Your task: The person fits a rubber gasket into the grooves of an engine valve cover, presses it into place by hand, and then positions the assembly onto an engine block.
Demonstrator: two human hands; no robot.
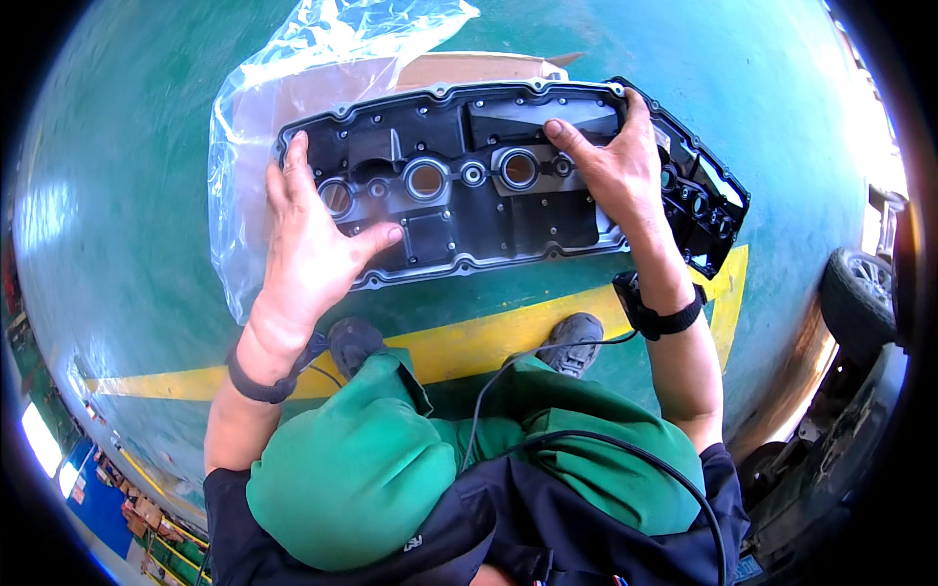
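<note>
A black engine valve cover (464, 225) with a silver rim and round holes along its middle is held up in front of me, its ribbed inner side toward me. My left hand (311, 239) grips its left end, fingers at the edge and thumb across the face. At the upper right corner my right hand (627, 171) is closed on it, fingers over the rim and thumb on the inside. A second black cover-like part (705, 203) shows behind its right end, mostly hidden.
Clear plastic wrap (239, 195) and a brown cardboard piece (479, 67) lie beneath and beyond the cover. A yellow stripe (459, 342) crosses the green floor by my shoes. A cable (606, 439) runs over my lap. A vehicle wheel (862, 293) stands at far right.
</note>
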